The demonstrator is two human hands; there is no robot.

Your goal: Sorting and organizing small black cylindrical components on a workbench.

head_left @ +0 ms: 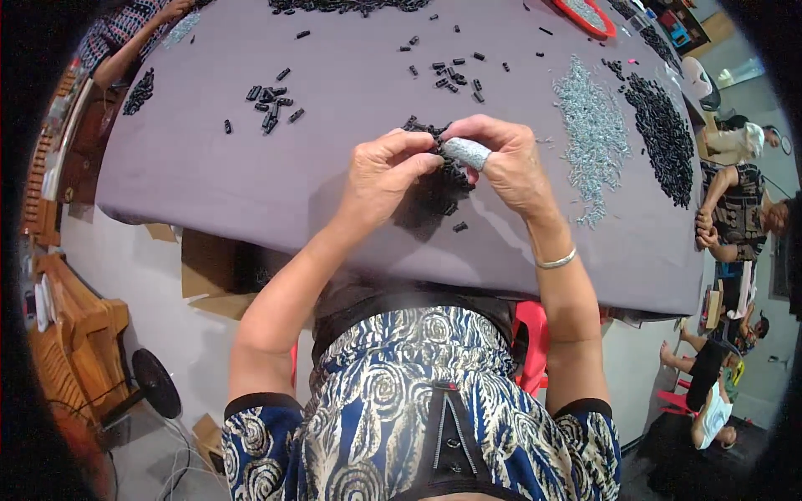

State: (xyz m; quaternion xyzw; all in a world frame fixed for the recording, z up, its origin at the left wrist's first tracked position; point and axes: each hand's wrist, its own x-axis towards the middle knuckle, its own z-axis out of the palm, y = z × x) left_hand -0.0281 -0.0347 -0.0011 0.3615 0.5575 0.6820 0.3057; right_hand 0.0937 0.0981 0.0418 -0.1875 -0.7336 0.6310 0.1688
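My left hand (376, 177) and my right hand (514, 163) meet over the table, fingertips almost touching. Both are closed in a pinch; what sits between the fingertips is too small to make out against the dark heap behind. One digit of my right hand has a silvery-grey wrap (468, 153) around it. Just beyond and below the fingers lies a heap of small black cylindrical parts (455, 177), partly hidden by my hands. A single black part (460, 226) lies nearer to me. Right of my hands spreads a pile of small silvery metal pieces (591, 125).
The grey-covered table (276, 184) holds loose black clusters at the left (269, 107) and far middle. A long black pile (660, 134) lies at the right, and a red tray (589, 17) at the far right. Other people sit around. A dark fan (156, 383) stands lower left.
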